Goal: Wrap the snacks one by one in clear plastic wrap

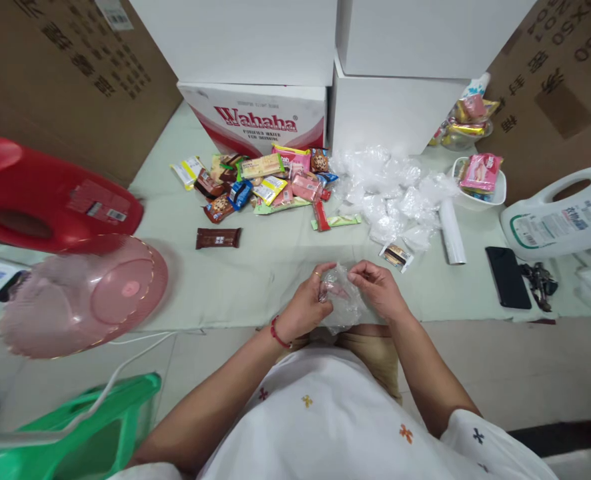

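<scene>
Both hands are on one piece of film: the L hand (305, 303) is curled round the left side of a clear plastic bag (346, 308), gripping it, while the R hand (379, 290) pinches its upper edge btwn thumb & fingertips. Bag is at the near edge of the pale green tablecloth (265, 267), just above the lap; can't tell if anything's inside. L wrist has a red bracelet (280, 333), & a ring (317, 273) shows on a L finger. Straight ahead, a mixed pile of wrapped snacks (275, 183) lies up against the Wahaha box (260, 119), w/ a dark brown packet (218, 238) on its own nearer the person. At the pile's R end, a red packet (320, 217) touches a slim green packet (345, 221). Next to that, a heap of clear bags (390, 190), w/ a small brown-&-white packet (397, 257) at its near edge, beyond the R hand. R of the heap: a white roll (452, 233), then a white tub (495, 195) w/ a pink packet (481, 172) on top. Far R side has a black phone (508, 277), a dark bunch of small items (539, 285) (too blurred to ID) & a white jug (560, 213). L side: red jug (50, 200) behind a see-thru pink bowl (148, 267); green stool (125, 427) below, on the floor.
</scene>
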The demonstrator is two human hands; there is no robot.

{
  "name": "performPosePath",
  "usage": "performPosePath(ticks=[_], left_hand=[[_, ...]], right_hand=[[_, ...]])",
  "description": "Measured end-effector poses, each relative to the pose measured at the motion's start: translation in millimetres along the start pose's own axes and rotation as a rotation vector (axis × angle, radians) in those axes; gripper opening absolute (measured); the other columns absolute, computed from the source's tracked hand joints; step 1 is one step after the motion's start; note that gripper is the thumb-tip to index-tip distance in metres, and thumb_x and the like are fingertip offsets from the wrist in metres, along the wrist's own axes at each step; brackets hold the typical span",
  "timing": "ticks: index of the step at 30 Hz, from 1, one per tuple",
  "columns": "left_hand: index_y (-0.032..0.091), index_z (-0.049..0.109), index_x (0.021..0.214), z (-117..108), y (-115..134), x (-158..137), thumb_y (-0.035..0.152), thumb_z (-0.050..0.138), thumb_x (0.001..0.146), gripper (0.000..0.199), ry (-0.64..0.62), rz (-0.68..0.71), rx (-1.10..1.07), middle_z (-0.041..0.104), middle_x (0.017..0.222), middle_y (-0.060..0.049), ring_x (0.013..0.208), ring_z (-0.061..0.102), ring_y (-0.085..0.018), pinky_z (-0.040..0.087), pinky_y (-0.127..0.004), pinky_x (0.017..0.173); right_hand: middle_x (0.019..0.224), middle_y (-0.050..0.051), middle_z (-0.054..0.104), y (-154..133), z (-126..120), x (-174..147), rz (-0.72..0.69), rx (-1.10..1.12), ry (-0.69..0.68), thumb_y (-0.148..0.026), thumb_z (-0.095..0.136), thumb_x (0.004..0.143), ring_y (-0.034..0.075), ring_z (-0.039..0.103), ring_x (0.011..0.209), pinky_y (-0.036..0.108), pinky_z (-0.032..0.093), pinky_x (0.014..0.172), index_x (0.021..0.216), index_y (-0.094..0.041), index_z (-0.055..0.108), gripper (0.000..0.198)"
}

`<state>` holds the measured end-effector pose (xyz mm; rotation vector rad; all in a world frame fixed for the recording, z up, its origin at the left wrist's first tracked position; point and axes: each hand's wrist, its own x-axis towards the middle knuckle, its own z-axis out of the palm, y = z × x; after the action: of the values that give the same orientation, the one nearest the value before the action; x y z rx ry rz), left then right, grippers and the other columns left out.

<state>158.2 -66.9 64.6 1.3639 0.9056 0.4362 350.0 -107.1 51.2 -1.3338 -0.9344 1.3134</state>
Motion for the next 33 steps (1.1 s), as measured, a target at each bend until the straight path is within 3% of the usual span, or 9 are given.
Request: performPosePath(ticks=[4,6,10,12,14,21,28,31,33], left_hand=[[0.019,0.040,0.150,-4.2,1.5,-1.7,0.008,0.059,0.065,0.088,-0.009,-0.029,-0.086,0.076,0.104,-0.003,0.062,0.047,-0.011,0.038,-0.026,0.063],[0.019,0.046,0.144,-9.0,0.9,-1.4,0.013,0.064,0.067,0.080,-0.003,-0.074,-0.147,0.077,0.103,-0.004,0.065,0.052,-0.012,0.039,-0.026,0.065],[0.017,0.069,0.097,-27.1,-1.9,-3.6,0.033,0.079,0.072,0.032,0.011,-0.126,-0.160,0.073,0.081,-0.002,0.075,0.062,-0.016,0.044,-0.028,0.073],[0.017,0.068,0.079,-37.2,-4.1,-6.8,0.043,0.083,0.072,0.030,0.029,-0.122,-0.167,0.069,0.072,-0.001,0.070,0.060,-0.015,0.044,-0.028,0.071],[0.018,0.068,0.075,-46.0,-7.2,-9.8,0.048,0.086,0.069,0.036,0.075,-0.124,-0.212,0.066,0.068,0.001,0.065,0.057,-0.013,0.043,-0.027,0.068],[0.018,0.068,0.078,-69.1,-17.0,-8.8,0.051,0.094,0.054,0.048,0.420,-0.110,-0.235,0.064,0.065,0.003,0.061,0.056,-0.011,0.042,-0.025,0.063],[0.018,0.068,0.084,-94.6,-0.6,4.1,0.045,0.089,0.062,0.041,0.516,0.022,-0.134,0.064,0.072,0.001,0.065,0.053,-0.012,0.042,-0.025,0.063],[0.019,0.065,0.087,-88.7,1.3,5.5,0.038,0.088,0.060,0.040,0.811,0.131,0.016,0.065,0.085,0.000,0.074,0.055,-0.012,0.044,-0.025,0.070],[0.020,0.062,0.086,-70.3,0.3,-1.4,0.038,0.086,0.065,0.037,0.938,0.158,0.078,0.061,0.079,0.002,0.071,0.051,-0.011,0.042,-0.023,0.068]], right_hand=[[0.077,-0.002,0.059,-1.9,-13.1,3.3,-0.065,-0.002,0.127,-0.049,0.078,0.083,0.013,0.049,0.071,0.025,0.039,0.068,0.083,-0.020,0.067,0.031],[0.078,-0.003,0.058,-3.6,-23.2,5.8,-0.111,-0.035,0.208,-0.048,0.077,0.085,0.012,0.047,0.070,0.025,0.039,0.067,0.085,-0.021,0.066,0.029],[0.072,-0.004,0.053,-7.4,-49.0,8.6,-0.077,-0.109,0.283,-0.050,0.074,0.086,0.011,0.041,0.060,0.025,0.034,0.056,0.085,-0.022,0.061,0.031],[0.065,-0.005,0.049,-7.5,-59.7,8.0,-0.062,-0.130,0.298,-0.050,0.073,0.087,0.011,0.039,0.056,0.024,0.031,0.053,0.085,-0.022,0.061,0.031],[0.062,-0.006,0.047,-6.2,-65.5,6.6,-0.073,-0.132,0.324,-0.050,0.074,0.086,0.010,0.037,0.055,0.024,0.030,0.052,0.085,-0.022,0.061,0.031],[0.076,-0.002,0.056,-1.4,-56.0,0.4,-0.188,-0.183,0.299,-0.045,0.076,0.087,0.011,0.046,0.063,0.025,0.037,0.060,0.085,-0.021,0.068,0.025],[0.082,-0.001,0.059,1.7,-45.8,-6.9,-0.298,-0.182,0.353,-0.043,0.073,0.091,0.011,0.046,0.062,0.025,0.039,0.055,0.088,-0.022,0.069,0.021],[0.095,0.004,0.063,8.7,-31.6,-15.1,-0.475,-0.407,0.461,-0.037,0.071,0.093,0.014,0.054,0.071,0.027,0.046,0.060,0.091,-0.023,0.073,0.015],[0.098,0.005,0.062,16.2,-19.2,-22.8,-0.582,-0.586,0.518,-0.032,0.068,0.095,0.015,0.056,0.075,0.028,0.048,0.062,0.095,-0.024,0.075,0.011]])
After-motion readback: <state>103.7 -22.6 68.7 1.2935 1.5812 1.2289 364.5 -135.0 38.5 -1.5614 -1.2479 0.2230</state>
